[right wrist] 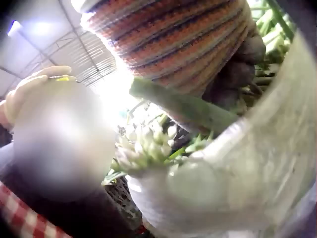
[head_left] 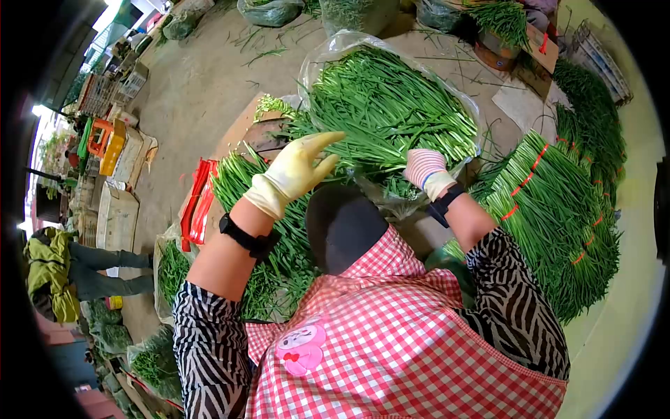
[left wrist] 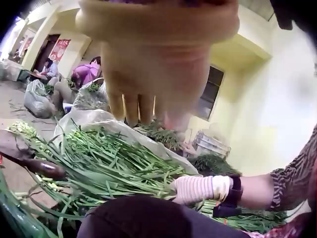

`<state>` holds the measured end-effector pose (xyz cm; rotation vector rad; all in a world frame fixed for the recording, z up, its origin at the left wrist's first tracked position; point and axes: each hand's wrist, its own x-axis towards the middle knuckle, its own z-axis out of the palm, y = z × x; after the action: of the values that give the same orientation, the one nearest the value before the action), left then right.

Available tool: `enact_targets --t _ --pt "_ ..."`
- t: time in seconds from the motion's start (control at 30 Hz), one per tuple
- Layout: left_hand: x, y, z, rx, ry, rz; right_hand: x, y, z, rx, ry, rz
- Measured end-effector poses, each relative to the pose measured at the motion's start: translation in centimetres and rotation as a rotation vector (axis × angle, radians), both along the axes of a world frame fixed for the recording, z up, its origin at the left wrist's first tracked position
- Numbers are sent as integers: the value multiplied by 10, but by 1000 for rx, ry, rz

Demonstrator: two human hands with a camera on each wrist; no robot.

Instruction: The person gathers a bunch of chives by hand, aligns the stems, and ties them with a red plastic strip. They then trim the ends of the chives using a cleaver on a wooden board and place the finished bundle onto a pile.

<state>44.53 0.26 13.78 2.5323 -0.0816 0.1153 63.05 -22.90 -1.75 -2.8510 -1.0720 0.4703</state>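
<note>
A heap of garlic chives (head_left: 391, 98) lies on a clear plastic sheet (head_left: 310, 63) in front of me. My left hand (head_left: 296, 171), in a pale yellow rubber glove, hovers at the heap's near left side. Its fingers stretch out with the thumb apart, and nothing is between them. At the near right edge my right hand (head_left: 426, 166), in a striped knit glove, curls round chives. A thick green stem (right wrist: 183, 106) shows beneath that glove in the right wrist view. Pale cut ends (right wrist: 146, 144) lie close by; the right fingertips are mostly hidden.
Bundles of chives with red ties (head_left: 551, 209) are stacked at right. More loose chives (head_left: 237, 178) lie at left beside red strips (head_left: 199, 202). A dark brown handle (left wrist: 47, 168) rests left of the heap. My dark-covered knee (head_left: 342, 227) is close below the hands. Another person (head_left: 91, 269) stands far left.
</note>
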Motion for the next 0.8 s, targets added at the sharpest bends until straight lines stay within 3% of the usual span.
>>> enact_targets --t 0.1,0.13,0.23,0.3,0.37,0.4,0.43,0.53,0.57,0.6,0.63,0.7,0.73,0.77,0.8 --pt "11 -5 1 61 -23 -97 9 -2 50 40 117 190" --pt "17 -6 -7 224 -96 -146 6 -2 88 -14 192 174" --pt "44 -26 -6 446 -109 -213 10 -1 138 -32 163 322" --pt "65 -37 -9 470 -59 -283 10 1 158 20 144 399" --pt "76 -58 17 378 349 -216 6 4 192 17 118 490" --pt "74 -56 7 386 220 -127 5 5 203 43 107 461" --pt "76 -53 19 105 367 -49 5 9 216 -16 103 452" --pt "54 -29 41 -11 189 25 15 10 234 364 -9 459" --pt "45 -14 54 -247 285 55 24 10 237 491 -98 464" --pt "35 14 42 -354 197 136 27 4 243 755 -3 389" --pt "10 19 78 -594 309 177 28 -2 250 1016 104 315" --pt "-42 37 103 -909 209 363 22 -7 253 1127 410 135" --pt "-66 48 97 -967 172 403 29 -3 238 1019 444 112" --pt "-92 56 99 -1018 122 446 24 8 236 924 476 191" --pt "-118 53 102 -1046 109 494 19 26 225 926 667 267"
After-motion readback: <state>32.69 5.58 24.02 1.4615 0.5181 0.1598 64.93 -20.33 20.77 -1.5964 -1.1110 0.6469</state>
